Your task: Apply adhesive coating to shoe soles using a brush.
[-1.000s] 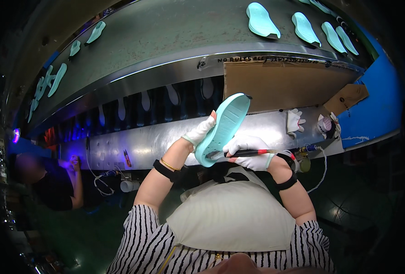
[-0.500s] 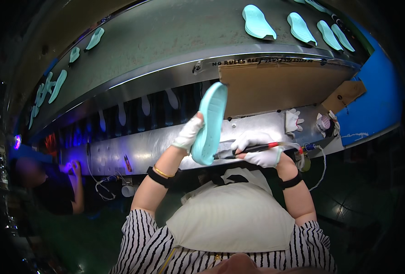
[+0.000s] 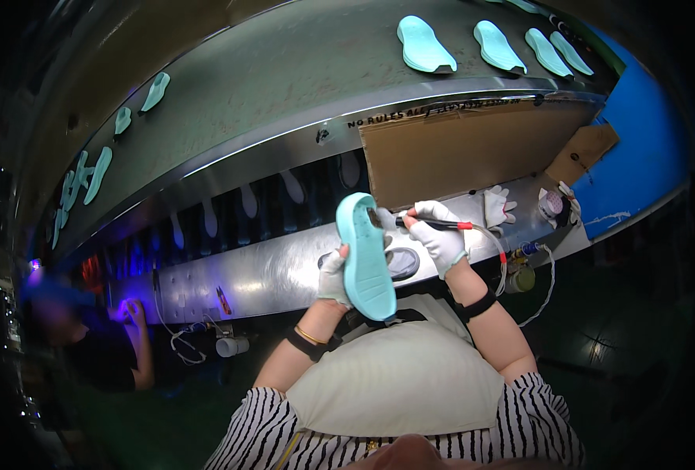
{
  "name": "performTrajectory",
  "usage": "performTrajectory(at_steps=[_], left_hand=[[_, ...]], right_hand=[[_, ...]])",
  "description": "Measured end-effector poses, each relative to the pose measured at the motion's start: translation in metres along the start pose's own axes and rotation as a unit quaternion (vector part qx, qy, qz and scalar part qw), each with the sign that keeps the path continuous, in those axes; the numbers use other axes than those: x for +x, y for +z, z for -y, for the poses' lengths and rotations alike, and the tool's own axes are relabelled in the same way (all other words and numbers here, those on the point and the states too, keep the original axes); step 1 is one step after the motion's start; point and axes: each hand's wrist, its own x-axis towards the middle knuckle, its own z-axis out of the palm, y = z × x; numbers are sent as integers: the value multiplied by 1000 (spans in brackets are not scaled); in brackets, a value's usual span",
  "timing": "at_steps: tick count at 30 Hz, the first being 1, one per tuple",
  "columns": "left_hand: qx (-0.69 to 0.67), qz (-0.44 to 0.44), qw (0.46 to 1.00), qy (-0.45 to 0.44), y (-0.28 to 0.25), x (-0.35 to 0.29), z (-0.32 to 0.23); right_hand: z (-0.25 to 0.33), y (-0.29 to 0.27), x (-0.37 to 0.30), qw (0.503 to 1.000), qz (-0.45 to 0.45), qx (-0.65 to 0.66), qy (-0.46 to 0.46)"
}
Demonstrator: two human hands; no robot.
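Note:
My left hand [image 3: 333, 277], in a white glove with bare fingertips, grips a turquoise shoe sole [image 3: 367, 262] by its left edge. The sole stands nearly upright in view, its rimmed, dotted end away from me and its ridged end close to my apron. In my gloved right hand [image 3: 441, 243] is a brush [image 3: 434, 224] with a black handle, a red end and a pale hose trailing from it. Its pale bristles lie beside the sole's far end; whether they touch it I cannot tell. Behind the sole, a grey shoe-shaped piece [image 3: 403, 263] rests partly hidden on the metal bench [image 3: 277, 262].
Turquoise soles [image 3: 426, 45] lie on the green conveyor belt [image 3: 285, 74] beyond a metal edge. A cardboard sheet [image 3: 457, 153] leans below it. A white glove [image 3: 498, 205] and red-handled pliers [image 3: 224, 301] lie on the bench. A co-worker [image 3: 89, 337] is at the left under violet light.
The sole has come closer to me and been turned round, its rimmed end now pointing away. My right hand with the brush has moved up to that end. The grey piece has come into view.

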Motion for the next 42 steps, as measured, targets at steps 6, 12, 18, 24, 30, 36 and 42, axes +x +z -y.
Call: performTrajectory(at_steps=[6, 12, 18, 24, 30, 36, 42], left_hand=[[34, -73, 997, -1, -21, 12, 27], [14, -36, 999, 3, -20, 14, 20], [-1, 10, 995, 98, -29, 23, 20], [-29, -14, 995, 91, -22, 21, 8], [-11, -9, 997, 72, -41, 19, -5], [-72, -3, 996, 44, -24, 13, -4], [-113, 4, 992, 55, 8, 1, 12]], right_hand=[[10, 19, -12, 994, 102, -25, -18], [14, 14, -19, 994, 87, -54, -23], [8, 22, -39, 962, 184, -158, -127], [15, 16, -44, 967, 182, -170, -50], [14, 15, -47, 952, 252, -167, -52], [11, 3, -37, 981, 149, -112, 54], [14, 4, -36, 983, 143, -109, -47]])
